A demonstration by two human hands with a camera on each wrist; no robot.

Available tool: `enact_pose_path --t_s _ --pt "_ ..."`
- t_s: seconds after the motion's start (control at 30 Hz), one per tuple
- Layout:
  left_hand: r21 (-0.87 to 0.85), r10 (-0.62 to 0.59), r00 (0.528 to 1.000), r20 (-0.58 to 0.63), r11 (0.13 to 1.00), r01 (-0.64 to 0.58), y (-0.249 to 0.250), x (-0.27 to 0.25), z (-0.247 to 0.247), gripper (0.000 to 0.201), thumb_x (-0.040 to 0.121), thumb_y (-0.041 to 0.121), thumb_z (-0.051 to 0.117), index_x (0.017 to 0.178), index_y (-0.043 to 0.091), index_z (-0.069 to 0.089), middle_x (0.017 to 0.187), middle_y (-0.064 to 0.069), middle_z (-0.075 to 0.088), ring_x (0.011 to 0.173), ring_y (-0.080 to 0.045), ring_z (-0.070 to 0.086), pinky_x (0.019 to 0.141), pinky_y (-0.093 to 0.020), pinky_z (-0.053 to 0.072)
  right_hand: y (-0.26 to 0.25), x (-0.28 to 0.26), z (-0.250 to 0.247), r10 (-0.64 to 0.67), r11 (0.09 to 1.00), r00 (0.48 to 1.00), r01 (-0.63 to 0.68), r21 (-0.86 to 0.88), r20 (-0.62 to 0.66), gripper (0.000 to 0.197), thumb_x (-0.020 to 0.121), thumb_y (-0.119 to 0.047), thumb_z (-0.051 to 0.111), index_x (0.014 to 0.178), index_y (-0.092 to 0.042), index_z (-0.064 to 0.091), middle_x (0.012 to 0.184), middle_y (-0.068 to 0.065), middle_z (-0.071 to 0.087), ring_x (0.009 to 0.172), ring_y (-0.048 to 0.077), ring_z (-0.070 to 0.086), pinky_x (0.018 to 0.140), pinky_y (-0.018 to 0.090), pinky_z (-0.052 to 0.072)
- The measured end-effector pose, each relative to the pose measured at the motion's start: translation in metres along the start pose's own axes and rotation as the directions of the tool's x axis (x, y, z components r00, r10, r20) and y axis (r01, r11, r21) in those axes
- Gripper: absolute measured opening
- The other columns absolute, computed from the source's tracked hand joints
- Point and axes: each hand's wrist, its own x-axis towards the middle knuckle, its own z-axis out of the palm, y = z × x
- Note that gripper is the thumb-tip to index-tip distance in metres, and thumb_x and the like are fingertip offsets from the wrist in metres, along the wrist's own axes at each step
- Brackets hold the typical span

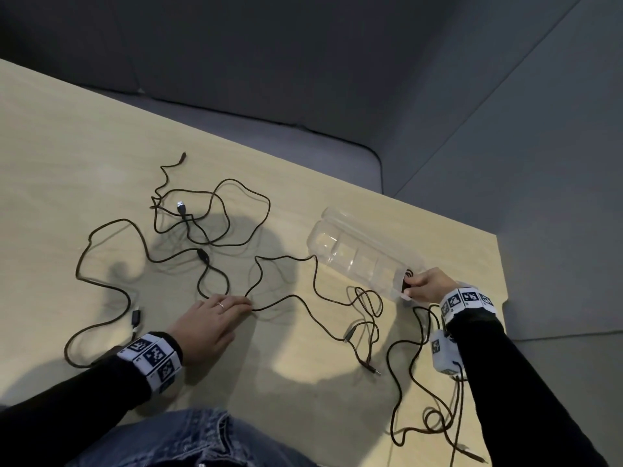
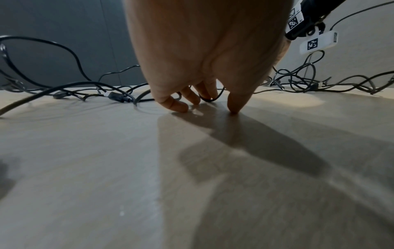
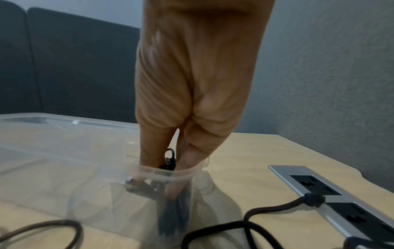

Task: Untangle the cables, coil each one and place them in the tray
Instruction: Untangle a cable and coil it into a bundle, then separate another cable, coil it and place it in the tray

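right hand (image 1: pixel 425 285) at near end of clear plastic tray (image 1: pixel 357 251), fingers and thumb pinched on small coiled black cable (image 3: pixel 169 162), lowered inside tray's end compartment. left hand (image 1: pixel 210 320) flat, fingers extended, fingertips (image 2: pixel 177 106) pressing table (image 1: pixel 67 163) beside a bend of loose black cables (image 1: pixel 202 230). thin, matte, round-section cords, tangled in loops across pale wood-grain tabletop, silver usb plug (image 1: pixel 181 206) visible. tray translucent, glossy, oblong, divided, rounded corners. wristbands (image 1: pixel 153 357) printed with black-and-white square codes; no legible writing. brushed-metal socket strip (image 3: pixel 332 195) recessed at table edge.
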Motion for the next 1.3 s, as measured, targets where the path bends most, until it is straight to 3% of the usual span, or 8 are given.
enact_pose_path --t_s 0.33,0.53,0.7,0.83,1.0,1.13,1.2,1.3 --pt "0.008 -0.004 1.000 0.031 1.000 0.004 0.002 0.002 -0.005 0.059 0.084 0.032 0.057 0.140 0.028 0.037 0.146 0.010 0.037 0.128 -0.019 0.040 0.098 -0.039 0.044 -0.022 -0.005 0.022 -0.051 0.954 0.968 -0.026 -0.300 -0.246 0.013 0.075 -0.002 0.069 0.070 0.011 0.070 0.061 0.008 0.055 0.060 0.016 0.050 0.059 0.027 0.042" --pt "0.038 0.029 0.998 0.058 0.999 -0.031 0.002 0.003 -0.008 0.058 0.085 0.030 0.055 0.140 0.025 0.037 0.147 0.008 0.036 0.129 -0.021 0.039 0.099 -0.040 0.044 -0.036 -0.021 0.022 -0.063 0.942 0.954 -0.040 -0.333 -0.293 0.014 0.076 -0.002 0.066 0.087 0.003 0.074 0.088 0.014 0.071 0.090 0.029 0.066 0.075 0.028 0.051" --pt "0.070 0.014 0.992 0.127 0.997 -0.023 0.008 0.004 -0.016 0.059 0.088 0.028 0.050 0.143 0.022 0.032 0.151 0.006 0.028 0.133 -0.021 0.031 0.104 -0.040 0.039 -0.044 -0.077 0.083 -0.260 0.964 0.660 0.217 -0.152 -0.705 0.019 0.089 -0.015 0.059 0.096 0.000 0.069 0.103 0.018 0.063 0.088 0.030 0.062 0.072 0.027 0.044" --pt "0.101 0.005 0.986 0.167 0.995 -0.022 0.009 0.003 -0.016 0.061 0.088 0.029 0.049 0.144 0.022 0.029 0.152 0.006 0.026 0.132 -0.022 0.031 0.102 -0.040 0.040 -0.038 -0.088 0.145 -0.064 0.993 0.893 0.013 -0.116 -0.446 0.032 0.087 -0.036 0.058 0.102 -0.011 0.071 0.110 0.017 0.062 0.101 0.032 0.059 0.082 0.032 0.049" --pt "0.139 0.010 0.977 0.215 0.989 -0.040 0.007 0.005 -0.021 0.061 0.088 0.032 0.050 0.144 0.024 0.029 0.151 0.007 0.024 0.132 -0.021 0.032 0.103 -0.038 0.039 -0.041 -0.099 0.143 0.094 0.967 0.912 0.012 0.254 -0.398 0.013 0.081 -0.004 0.065 0.074 -0.005 0.075 0.082 0.012 0.074 0.082 0.028 0.069 0.073 0.026 0.053" --pt "0.082 0.001 0.967 0.255 0.996 -0.022 0.005 0.015 -0.030 0.046 0.089 0.029 0.050 0.133 0.023 0.041 0.142 0.003 0.039 0.123 -0.022 0.042 0.100 -0.039 0.041 -0.062 -0.131 0.123 0.095 0.668 0.962 0.131 0.733 -0.258 0.017 0.082 0.012 0.061 0.074 -0.002 0.067 0.074 0.012 0.068 0.060 0.016 0.063 0.057 0.023 0.056" --pt "0.034 -0.008 0.963 0.270 0.999 -0.001 0.005 0.020 -0.034 0.040 0.089 0.027 0.051 0.129 0.021 0.046 0.137 -0.002 0.046 0.121 -0.023 0.045 0.101 -0.040 0.040 -0.071 -0.146 0.116 0.085 0.716 0.964 0.118 0.688 -0.253 0.008 0.085 0.002 0.064 0.091 -0.003 0.065 0.090 0.015 0.067 0.073 0.019 0.065 0.058 0.025 0.056" --pt "-0.015 -0.030 0.966 0.255 0.999 0.035 0.011 0.023 -0.035 0.047 0.090 0.025 0.050 0.136 0.020 0.042 0.135 -0.002 0.049 0.124 -0.020 0.045 0.105 -0.036 0.036 -0.070 -0.153 0.144 0.107 0.911 0.980 -0.029 0.412 -0.167 0.045 0.079 -0.029 0.074 0.117 -0.009 0.058 0.109 0.009 0.062 0.100 0.026 0.061 0.069 0.033 0.054"
